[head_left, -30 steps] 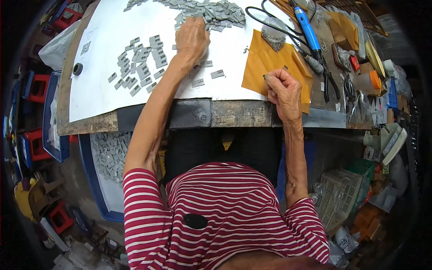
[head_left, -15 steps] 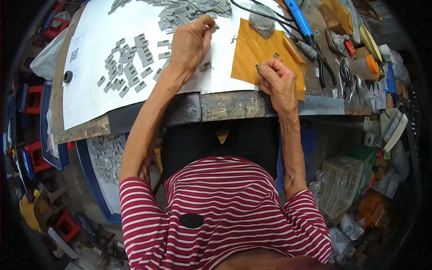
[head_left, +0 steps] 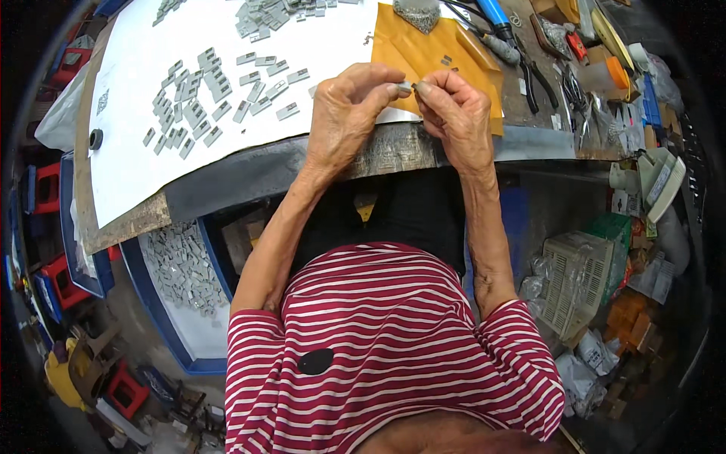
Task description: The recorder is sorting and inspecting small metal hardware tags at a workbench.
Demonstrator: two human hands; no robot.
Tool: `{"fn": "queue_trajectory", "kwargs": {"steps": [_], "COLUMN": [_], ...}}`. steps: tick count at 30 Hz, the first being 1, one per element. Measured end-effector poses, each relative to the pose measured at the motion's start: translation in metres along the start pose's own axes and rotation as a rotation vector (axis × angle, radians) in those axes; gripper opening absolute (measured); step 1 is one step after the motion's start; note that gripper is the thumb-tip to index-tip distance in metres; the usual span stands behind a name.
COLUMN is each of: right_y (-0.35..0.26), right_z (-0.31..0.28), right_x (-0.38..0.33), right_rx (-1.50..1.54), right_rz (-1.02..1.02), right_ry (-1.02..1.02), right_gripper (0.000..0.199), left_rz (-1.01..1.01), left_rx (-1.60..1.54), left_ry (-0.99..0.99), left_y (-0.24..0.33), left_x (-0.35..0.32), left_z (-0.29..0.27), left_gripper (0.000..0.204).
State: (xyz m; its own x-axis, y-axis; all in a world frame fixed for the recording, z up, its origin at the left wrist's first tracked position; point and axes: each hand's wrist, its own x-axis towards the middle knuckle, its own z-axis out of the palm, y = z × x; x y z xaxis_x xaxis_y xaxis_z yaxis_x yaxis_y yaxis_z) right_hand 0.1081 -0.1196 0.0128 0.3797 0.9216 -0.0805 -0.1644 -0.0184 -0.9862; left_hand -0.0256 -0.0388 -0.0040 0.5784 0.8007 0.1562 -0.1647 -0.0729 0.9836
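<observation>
Just above the table's front edge, my two hands meet fingertip to fingertip. My left hand (head_left: 349, 113) pinches a small grey rectangular block (head_left: 404, 87) between thumb and fingers. Against its right end, my right hand (head_left: 461, 117) holds a tiny dark piece (head_left: 415, 87), mostly covered by the fingertips. Similar grey blocks, each with a dark mark at one end, lie in a loose group (head_left: 215, 85) on the white sheet (head_left: 227, 163). A bigger pile (head_left: 265, 17) of them is farther back. Small dark pieces (head_left: 447, 60) rest on orange-yellow paper (head_left: 393, 51) beyond my right hand.
A clear bag of tiny metal parts (head_left: 418, 15) sits on the paper's far end. To its right are a blue-handled tool (head_left: 494, 12) and black-handled pliers (head_left: 538, 85). Below the table at left, a blue tray (head_left: 155, 312) holds many grey blocks. A black ring (head_left: 95, 139) lies at the left edge.
My left hand has come from near the far pile toward me and to the right, bringing a grey block to my right hand. The right hand has stayed close to its place, still pinching.
</observation>
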Motion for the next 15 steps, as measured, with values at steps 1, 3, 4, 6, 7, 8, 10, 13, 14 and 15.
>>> {"fn": "queue_trajectory", "kwargs": {"steps": [1,3,4,6,7,8,10,13,14,15], "right_y": [0.001,0.004,0.004,0.005,0.006,0.006,0.007,0.007,0.006,0.006], "right_z": [-0.001,-0.002,-0.003,-0.004,-0.004,-0.004,-0.005,-0.007,-0.008,-0.008], "right_x": [0.000,0.001,0.000,0.000,0.000,0.000,0.000,0.000,-0.001,-0.001], "right_rx": [-0.001,-0.045,-0.045,-0.125,-0.127,-0.117,-0.108,-0.100,-0.095,-0.090], "right_rz": [0.003,-0.022,-0.019,-0.029,-0.027,-0.017,-0.004,0.014,0.023,0.033], "right_ry": [0.003,0.015,0.015,0.036,0.036,0.034,0.032,0.021,0.008,-0.006], "right_gripper": [0.012,0.015,0.015,0.016,0.016,0.017,0.017,0.018,0.018,0.018], "left_rz": [0.054,0.105,0.016,-0.077,-0.032,0.013,0.007,0.007,0.013,0.012], "left_rx": [0.048,0.094,0.107,0.119,0.073,0.028,-0.020,-0.073,-0.079,-0.080], "left_ry": [-0.011,-0.024,-0.011,0.001,0.007,0.013,0.014,0.020,0.025,0.025], "left_y": [-0.001,0.000,0.009,0.010,0.005,0.002,-0.001,-0.003,-0.003,-0.004], "left_x": [-0.001,-0.003,-0.004,-0.006,-0.005,-0.005,-0.005,-0.005,-0.005,-0.004], "left_z": [0.000,0.001,0.003,0.005,0.005,0.005,0.005,0.006,0.006,0.006], "left_gripper": [0.018,0.018,0.019,0.020,0.023,0.026,0.028,0.029,0.027,0.027]}}
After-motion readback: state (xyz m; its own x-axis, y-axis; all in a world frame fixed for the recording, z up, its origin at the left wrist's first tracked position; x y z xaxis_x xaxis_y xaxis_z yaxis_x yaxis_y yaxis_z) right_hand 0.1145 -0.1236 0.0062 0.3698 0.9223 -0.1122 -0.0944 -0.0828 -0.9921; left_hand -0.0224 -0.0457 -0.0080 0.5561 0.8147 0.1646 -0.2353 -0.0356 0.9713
